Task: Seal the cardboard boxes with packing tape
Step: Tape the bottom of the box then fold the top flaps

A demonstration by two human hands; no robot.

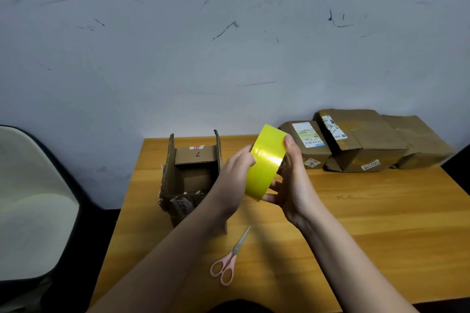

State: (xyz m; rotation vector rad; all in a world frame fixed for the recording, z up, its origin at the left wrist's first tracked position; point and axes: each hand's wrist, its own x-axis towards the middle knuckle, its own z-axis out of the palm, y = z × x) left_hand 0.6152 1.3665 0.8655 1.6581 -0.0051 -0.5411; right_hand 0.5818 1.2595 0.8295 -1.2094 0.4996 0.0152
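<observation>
Nearest on the table (356, 236), pink scissors (230, 259). Above, right hand (292, 180) cradling yellow tape roll (264, 162), left hand (234, 175) fingers (250, 159) pinching its edge. Better to find the tape's loose end before reaching open box (189, 175), far left.

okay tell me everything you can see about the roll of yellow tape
The glossy yellow roll of packing tape is wide, looks like plastic film, and catches a bright glare. It is held in the air, tilted, above the wooden table. The right hand grips it, thumb on its upper edge; the left hand touches its left edge. No loose end shows.
</observation>
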